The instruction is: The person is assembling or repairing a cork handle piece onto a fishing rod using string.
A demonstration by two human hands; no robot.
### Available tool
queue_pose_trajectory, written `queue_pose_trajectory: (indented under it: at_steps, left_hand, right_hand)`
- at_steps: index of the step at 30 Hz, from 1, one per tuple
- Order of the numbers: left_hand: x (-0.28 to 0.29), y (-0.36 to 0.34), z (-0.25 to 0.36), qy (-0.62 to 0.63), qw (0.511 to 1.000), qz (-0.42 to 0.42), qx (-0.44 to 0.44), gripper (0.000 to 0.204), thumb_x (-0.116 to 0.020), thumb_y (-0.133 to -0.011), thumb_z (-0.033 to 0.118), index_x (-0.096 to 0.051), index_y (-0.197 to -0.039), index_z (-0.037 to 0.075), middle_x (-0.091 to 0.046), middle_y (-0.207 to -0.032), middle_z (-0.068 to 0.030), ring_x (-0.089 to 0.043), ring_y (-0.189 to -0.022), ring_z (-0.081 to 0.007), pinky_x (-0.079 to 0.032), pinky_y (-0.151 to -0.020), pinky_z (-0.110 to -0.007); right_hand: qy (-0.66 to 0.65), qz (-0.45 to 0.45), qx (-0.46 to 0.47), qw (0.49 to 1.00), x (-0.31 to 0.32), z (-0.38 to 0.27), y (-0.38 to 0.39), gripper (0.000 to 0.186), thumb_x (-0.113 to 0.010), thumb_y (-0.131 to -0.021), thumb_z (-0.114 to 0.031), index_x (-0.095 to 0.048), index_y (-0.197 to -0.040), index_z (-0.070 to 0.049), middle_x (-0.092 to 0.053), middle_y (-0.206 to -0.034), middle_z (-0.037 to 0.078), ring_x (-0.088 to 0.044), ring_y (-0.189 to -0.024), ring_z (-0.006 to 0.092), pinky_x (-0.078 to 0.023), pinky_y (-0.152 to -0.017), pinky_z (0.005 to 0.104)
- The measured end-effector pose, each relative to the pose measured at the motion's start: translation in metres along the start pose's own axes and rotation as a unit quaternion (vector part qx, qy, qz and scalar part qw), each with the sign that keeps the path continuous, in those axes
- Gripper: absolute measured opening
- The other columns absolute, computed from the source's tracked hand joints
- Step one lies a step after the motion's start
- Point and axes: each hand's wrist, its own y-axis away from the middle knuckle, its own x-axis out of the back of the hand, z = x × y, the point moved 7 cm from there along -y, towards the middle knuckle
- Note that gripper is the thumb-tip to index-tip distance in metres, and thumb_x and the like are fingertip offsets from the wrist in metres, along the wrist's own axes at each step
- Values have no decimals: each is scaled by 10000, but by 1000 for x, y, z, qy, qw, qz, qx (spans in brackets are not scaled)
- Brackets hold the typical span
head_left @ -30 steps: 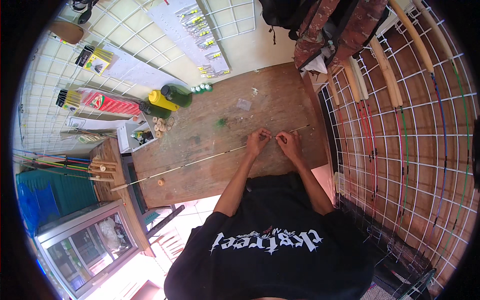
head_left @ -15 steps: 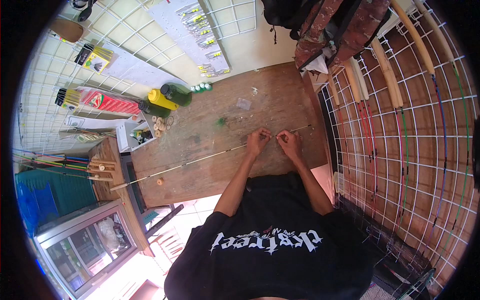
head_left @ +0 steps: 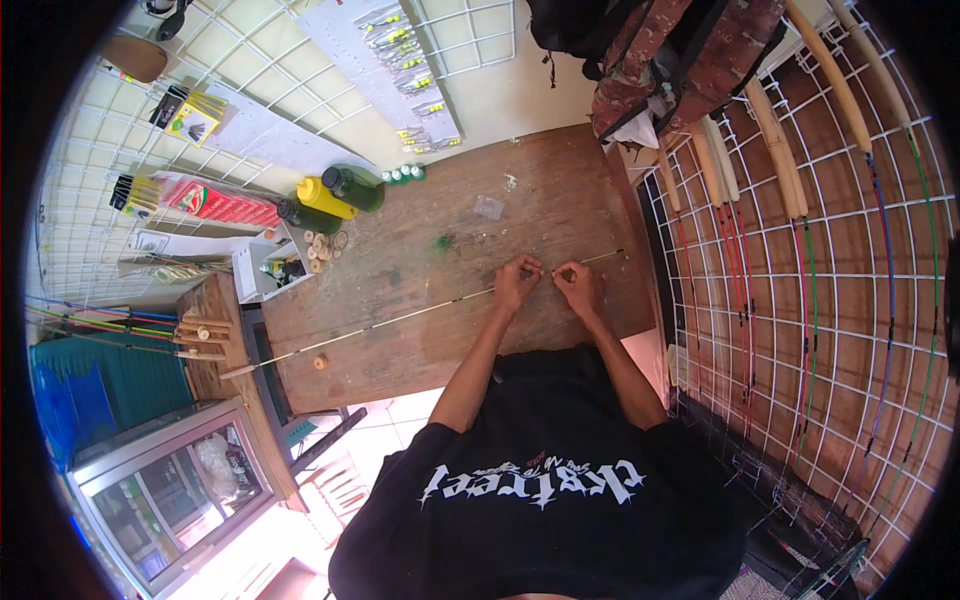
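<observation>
While both the left hand (head_left: 517, 280) and right hand (head_left: 578, 285) pinch a thin rod (head_left: 400, 320), capped bottles (head_left: 325, 198) stand apart.

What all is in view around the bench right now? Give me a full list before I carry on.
Thin rod: one, pale, lying slantwise across the bench, both hands on it.
Wooden workbench: one, brown, centre.
Squeeze bottles: one yellow, one green, one dark, at the bench's left back edge.
Small round rings: several, pale, beside the bottles.
Small bead: one, tan, near the bench's front left edge.
Wire grid panels: white, on the right and the back wall.
Fishing rods with wooden handles: several, hung on the right grid.
Camouflage bag: one, top right.
Glass cabinet: one, lower left.
Left hand: pinching the rod.
Right hand: pinching the rod.
</observation>
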Motion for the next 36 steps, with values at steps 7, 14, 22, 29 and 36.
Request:
queue_pose_trajectory:
  at_steps: [7,14,22,29,36]
  left_hand:
    - [1,1,8,-4,1000,6,-10,195,-682,-711,38,-629,-898,50,-672,-749,-47,-635,-703,-135,-486,-657,-283]
    - [4,2,13,-14,998,39,-41,255,-673,-683,15,-605,-926,49,-653,-714,-57,-649,-681,-151,-502,-650,-286]
    - [29,20,23,-152,975,60,-149,290,-753,-655,112,-629,-913,70,-626,-865,-72,-593,-771,-243,-461,-716,-358]
    - [52,20,-4,-114,980,-17,-161,122,-733,-692,133,-667,-754,50,-597,-758,-89,-563,-737,-260,-447,-704,-364]
    - [76,20,-24,53,998,-30,-4,121,-718,-768,160,-699,-804,46,-650,-686,-46,-533,-599,-88,-432,-578,-266]
  right_hand:
    - [7,-2,-23,1000,-2,10,-3,172,-692,-759,-318,-677,-808,-155,-527,-553,4,-543,-582,169,-366,-865,513]
    - [-27,-14,-26,999,-1,10,-3,151,-696,-755,-303,-672,-811,-166,-508,-538,10,-519,-546,159,-356,-870,489]
    - [19,38,55,998,21,-1,1,103,-677,-777,-251,-655,-822,-162,-577,-634,37,-524,-819,276,-341,-871,512]
    - [-77,96,36,992,44,11,-13,109,-674,-784,-203,-668,-832,-105,-597,-673,56,-540,-738,246,-426,-809,387]
    - [-123,131,83,980,57,26,-22,73,-682,-762,-112,-690,-818,-67,-595,-661,70,-554,-690,226,-419,-759,335]
